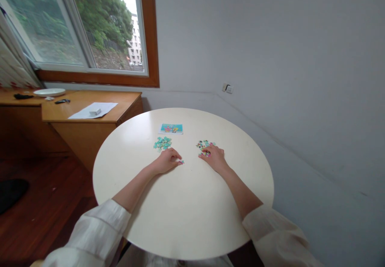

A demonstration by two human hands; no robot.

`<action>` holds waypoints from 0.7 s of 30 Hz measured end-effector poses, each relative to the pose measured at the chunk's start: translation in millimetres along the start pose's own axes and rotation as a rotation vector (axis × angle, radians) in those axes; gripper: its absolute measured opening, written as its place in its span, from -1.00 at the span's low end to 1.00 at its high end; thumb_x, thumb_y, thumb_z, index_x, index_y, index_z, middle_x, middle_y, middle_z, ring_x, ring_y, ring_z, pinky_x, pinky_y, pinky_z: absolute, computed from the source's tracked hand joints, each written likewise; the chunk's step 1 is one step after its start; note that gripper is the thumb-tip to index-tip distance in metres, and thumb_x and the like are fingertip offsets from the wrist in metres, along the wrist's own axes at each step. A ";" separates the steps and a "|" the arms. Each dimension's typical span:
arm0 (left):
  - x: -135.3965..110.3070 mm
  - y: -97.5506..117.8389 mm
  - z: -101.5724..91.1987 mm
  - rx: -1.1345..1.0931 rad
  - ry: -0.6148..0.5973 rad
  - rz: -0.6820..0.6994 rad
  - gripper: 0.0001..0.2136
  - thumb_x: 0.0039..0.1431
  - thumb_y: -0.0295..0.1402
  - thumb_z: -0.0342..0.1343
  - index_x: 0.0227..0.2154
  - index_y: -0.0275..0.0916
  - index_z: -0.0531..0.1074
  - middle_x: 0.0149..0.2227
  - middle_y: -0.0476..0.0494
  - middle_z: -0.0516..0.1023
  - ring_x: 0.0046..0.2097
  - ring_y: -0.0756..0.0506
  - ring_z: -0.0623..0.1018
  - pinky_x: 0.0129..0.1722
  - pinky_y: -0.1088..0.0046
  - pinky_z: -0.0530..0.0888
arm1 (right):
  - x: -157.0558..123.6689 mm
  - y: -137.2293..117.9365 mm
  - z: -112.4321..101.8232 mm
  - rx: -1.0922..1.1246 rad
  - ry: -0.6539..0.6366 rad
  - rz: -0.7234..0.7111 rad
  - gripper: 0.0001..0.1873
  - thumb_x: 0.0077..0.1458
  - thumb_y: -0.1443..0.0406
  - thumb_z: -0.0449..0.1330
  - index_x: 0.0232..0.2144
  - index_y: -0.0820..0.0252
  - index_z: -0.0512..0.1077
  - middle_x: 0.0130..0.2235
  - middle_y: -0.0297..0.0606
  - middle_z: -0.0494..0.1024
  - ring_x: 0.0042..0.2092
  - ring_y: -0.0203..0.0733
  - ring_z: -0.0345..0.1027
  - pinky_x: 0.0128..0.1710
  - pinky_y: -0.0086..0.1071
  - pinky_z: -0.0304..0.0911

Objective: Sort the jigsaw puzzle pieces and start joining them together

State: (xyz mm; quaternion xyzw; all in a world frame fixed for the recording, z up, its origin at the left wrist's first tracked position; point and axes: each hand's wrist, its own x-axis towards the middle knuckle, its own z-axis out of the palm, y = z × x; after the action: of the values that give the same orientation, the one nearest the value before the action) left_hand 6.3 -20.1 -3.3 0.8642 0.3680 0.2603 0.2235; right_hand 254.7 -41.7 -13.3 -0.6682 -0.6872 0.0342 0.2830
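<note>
My left hand (167, 161) rests low over the white round table (186, 215), its thumb and fingertips closed on a small pink and teal puzzle piece (181, 162) at the tabletop. Just beyond that hand lies a heap of teal puzzle pieces (163, 143). On the right, my right hand (215, 158) reaches over a second heap of mixed-colour puzzle pieces (203, 143). Its thumb and index finger are curved and apart, with several pieces showing between them. The palm hides part of that heap. A teal picture card (171, 129) with cartoon figures lies flat behind the teal heap.
A wooden desk (128, 102) stands at the left under the window. On it are a sheet of paper (81, 112) with a small white box (95, 111) and a white plate (49, 92). The grey wall (315, 98) runs close along the table's right side.
</note>
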 end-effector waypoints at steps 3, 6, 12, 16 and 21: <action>0.5 -0.3 0.9 0.014 0.004 0.003 -0.83 0.01 -0.31 0.16 -0.36 -0.28 0.53 -0.29 -0.17 0.52 -0.23 -0.08 0.48 -0.13 0.42 0.39 | -0.7 -1.4 -1.1 -0.017 -0.009 0.006 -0.82 -0.06 0.18 0.27 -0.36 0.08 0.51 -0.20 -0.26 0.51 -0.05 -0.08 0.28 -0.07 -0.18 0.04; 0.6 -0.1 1.3 0.016 0.006 0.000 -0.83 0.01 -0.31 0.16 -0.36 -0.28 0.53 -0.29 -0.17 0.52 -0.23 -0.08 0.47 -0.14 0.42 0.39 | -1.0 -2.8 -1.3 -0.007 -0.022 0.001 -0.87 -0.05 0.20 0.26 -0.38 0.07 0.52 -0.21 -0.27 0.51 -0.06 -0.09 0.29 -0.07 -0.18 0.05; -0.2 2.4 0.4 0.004 0.014 -0.003 -0.83 0.01 -0.29 0.17 -0.36 -0.27 0.53 -0.30 -0.17 0.53 -0.22 -0.08 0.47 -0.11 0.41 0.38 | -0.9 -2.3 -1.3 0.059 -0.044 -0.045 -0.89 -0.02 0.23 0.24 -0.36 0.02 0.54 -0.19 -0.28 0.51 -0.08 -0.11 0.30 -0.05 -0.14 0.04; 0.2 1.1 1.8 -0.016 0.017 -0.025 -0.82 0.00 -0.28 0.18 -0.37 -0.27 0.53 -0.30 -0.17 0.52 -0.25 -0.07 0.47 -0.14 0.41 0.39 | -3.6 -2.7 -1.9 0.066 -0.084 -0.114 -0.83 0.02 0.28 0.19 -0.30 -0.02 0.54 -0.15 -0.26 0.49 -0.05 -0.11 0.28 -0.01 -0.12 0.02; 0.6 -2.2 3.5 -0.016 0.021 -0.005 -0.85 0.01 -0.31 0.16 -0.37 -0.26 0.52 -0.31 -0.16 0.52 -0.25 -0.07 0.46 -0.14 0.41 0.39 | -7.6 -6.7 -0.7 0.071 -0.079 -0.199 -0.77 0.08 0.36 0.10 -0.29 0.00 0.53 -0.14 -0.26 0.49 -0.04 -0.13 0.28 0.01 -0.13 0.00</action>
State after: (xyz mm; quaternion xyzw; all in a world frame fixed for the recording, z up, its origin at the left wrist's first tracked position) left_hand 7.7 -18.9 -7.0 0.8586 0.3705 0.2719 0.2273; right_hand 248.5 -49.8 -12.4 -0.5845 -0.7591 0.0567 0.2811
